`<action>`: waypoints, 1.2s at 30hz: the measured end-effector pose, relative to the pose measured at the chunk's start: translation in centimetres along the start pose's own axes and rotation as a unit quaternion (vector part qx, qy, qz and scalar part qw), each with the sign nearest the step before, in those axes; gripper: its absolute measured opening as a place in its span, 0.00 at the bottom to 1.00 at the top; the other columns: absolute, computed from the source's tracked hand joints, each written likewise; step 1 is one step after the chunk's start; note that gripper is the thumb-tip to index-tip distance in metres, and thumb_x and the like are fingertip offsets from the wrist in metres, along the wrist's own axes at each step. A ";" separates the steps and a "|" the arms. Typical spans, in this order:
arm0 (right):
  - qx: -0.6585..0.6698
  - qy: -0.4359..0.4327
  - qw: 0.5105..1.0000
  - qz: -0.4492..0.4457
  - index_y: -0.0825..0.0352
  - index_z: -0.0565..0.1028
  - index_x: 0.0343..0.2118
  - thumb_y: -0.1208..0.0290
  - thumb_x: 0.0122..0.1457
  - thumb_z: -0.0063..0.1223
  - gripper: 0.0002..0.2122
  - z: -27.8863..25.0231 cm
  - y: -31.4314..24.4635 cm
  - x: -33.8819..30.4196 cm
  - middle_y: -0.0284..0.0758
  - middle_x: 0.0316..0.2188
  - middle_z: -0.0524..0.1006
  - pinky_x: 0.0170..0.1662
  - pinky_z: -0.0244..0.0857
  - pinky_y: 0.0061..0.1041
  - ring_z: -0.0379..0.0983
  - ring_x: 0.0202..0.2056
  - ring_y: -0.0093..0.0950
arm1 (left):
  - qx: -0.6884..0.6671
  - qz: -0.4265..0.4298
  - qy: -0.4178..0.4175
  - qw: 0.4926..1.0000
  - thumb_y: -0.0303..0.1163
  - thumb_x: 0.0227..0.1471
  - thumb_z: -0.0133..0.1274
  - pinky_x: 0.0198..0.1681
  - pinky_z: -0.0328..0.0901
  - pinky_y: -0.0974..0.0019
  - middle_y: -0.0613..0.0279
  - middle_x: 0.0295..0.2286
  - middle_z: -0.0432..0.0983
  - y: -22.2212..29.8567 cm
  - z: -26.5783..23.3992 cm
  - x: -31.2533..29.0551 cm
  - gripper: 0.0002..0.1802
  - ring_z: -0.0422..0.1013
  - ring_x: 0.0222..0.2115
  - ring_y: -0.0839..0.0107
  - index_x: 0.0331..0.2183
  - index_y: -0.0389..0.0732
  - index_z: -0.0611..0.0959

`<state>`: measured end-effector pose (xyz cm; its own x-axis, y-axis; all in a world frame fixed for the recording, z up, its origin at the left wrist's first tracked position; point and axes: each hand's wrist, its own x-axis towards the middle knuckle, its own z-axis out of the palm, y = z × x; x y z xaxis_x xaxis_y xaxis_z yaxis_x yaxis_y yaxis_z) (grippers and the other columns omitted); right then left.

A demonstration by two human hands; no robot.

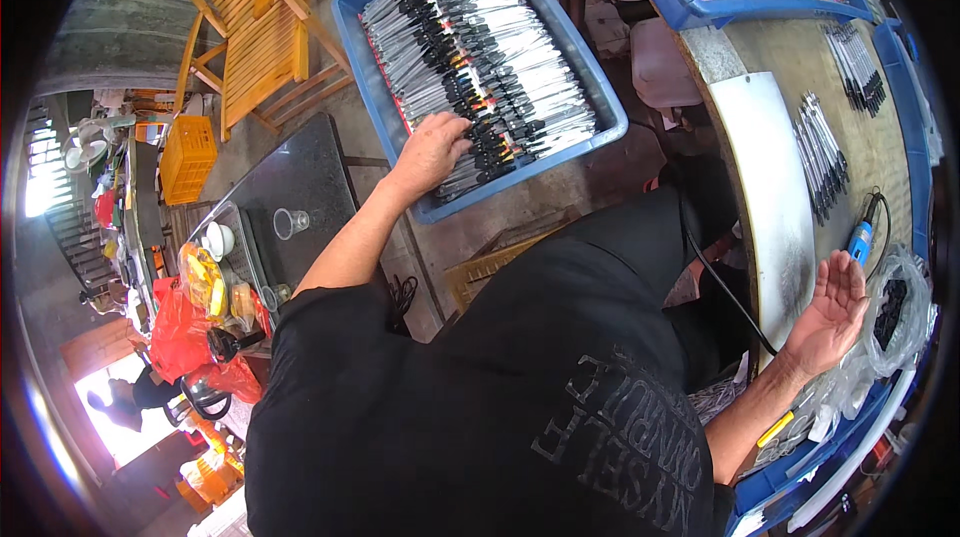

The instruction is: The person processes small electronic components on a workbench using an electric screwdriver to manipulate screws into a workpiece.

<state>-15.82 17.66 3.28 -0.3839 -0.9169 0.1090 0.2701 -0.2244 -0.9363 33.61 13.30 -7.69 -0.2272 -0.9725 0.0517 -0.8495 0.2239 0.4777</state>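
Observation:
My left hand [432, 152] is at the near left side of a blue plastic tray [615, 134], its fingers curled down against the pens inside. Whatever the fingertips hold there is hidden. Rows of clear pens with black caps or grips [478, 67] fill the tray. Over at the right, my right hand [832, 312] is held open, palm up and fingers stretched, with nothing in it. Just beyond its fingertips lies a blue-handled corded tool [860, 242]. A bunch of black-tipped pens [820, 157] rests on the worktable close by.
Another pen bunch [853, 67] lies farther back on the worktable. A clear bag of small black parts [890, 312] sits beside my right hand. A second blue tray [690, 7] stands at the far right. At left are a dark table [300, 172] and a wooden chair [250, 47].

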 end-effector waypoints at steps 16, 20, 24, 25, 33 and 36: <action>0.010 -0.012 1.000 0.007 0.77 0.62 0.46 0.62 0.60 0.27 0.21 -0.2 0.2 -0.2 0.48 0.44 0.67 0.52 0.53 0.36 0.61 0.49 0.39 | 0.019 0.037 -0.031 0.999 0.28 0.37 0.55 0.36 0.58 0.63 0.58 0.27 0.66 1.9 0.7 2.7 0.11 0.62 0.33 0.60 0.29 0.39 0.76; 0.012 -0.014 1.000 0.007 0.77 0.62 0.46 0.62 0.60 0.27 0.21 -0.2 0.3 -0.3 0.48 0.44 0.67 0.52 0.53 0.36 0.61 0.49 0.39 | -0.013 0.015 -0.044 0.999 0.29 0.37 0.54 0.36 0.59 0.61 0.59 0.27 0.65 1.1 1.6 3.1 0.09 0.62 0.33 0.61 0.27 0.40 0.77; 0.019 -0.012 1.000 0.007 0.77 0.63 0.45 0.62 0.60 0.27 0.21 -0.2 0.6 -0.3 0.48 0.44 0.67 0.52 0.53 0.37 0.61 0.49 0.40 | -0.020 0.010 -0.059 0.998 0.30 0.37 0.54 0.36 0.59 0.60 0.60 0.27 0.65 0.6 1.6 3.0 0.08 0.62 0.34 0.61 0.26 0.41 0.77; 0.027 -0.026 0.999 0.008 0.77 0.63 0.45 0.62 0.60 0.27 0.21 -0.3 0.6 -0.3 0.49 0.44 0.66 0.52 0.53 0.37 0.61 0.49 0.40 | -0.020 0.009 -0.059 0.998 0.30 0.37 0.54 0.36 0.59 0.60 0.60 0.27 0.65 0.7 1.6 2.9 0.08 0.62 0.34 0.61 0.26 0.41 0.77; 0.043 -0.045 0.998 0.009 0.77 0.62 0.46 0.62 0.60 0.26 0.21 -0.5 0.6 -0.2 0.49 0.45 0.66 0.52 0.53 0.37 0.61 0.49 0.40 | -0.024 0.003 -0.019 1.000 0.28 0.37 0.53 0.35 0.59 0.61 0.60 0.26 0.64 1.2 1.7 2.5 0.08 0.62 0.33 0.61 0.27 0.43 0.77; 0.044 -0.044 0.998 0.010 0.77 0.63 0.46 0.62 0.60 0.26 0.21 -0.4 0.7 -0.2 0.49 0.45 0.66 0.51 0.53 0.37 0.61 0.49 0.40 | -0.035 -0.016 -0.031 0.999 0.29 0.37 0.54 0.35 0.58 0.61 0.60 0.26 0.64 1.2 1.9 2.8 0.08 0.62 0.33 0.62 0.27 0.43 0.77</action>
<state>-15.88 17.84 2.46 -0.3006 -0.9458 0.1233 0.3555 -0.2310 -0.9057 31.08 11.01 -8.60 -0.2318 -0.9726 -0.0171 -0.8213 0.1862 0.5392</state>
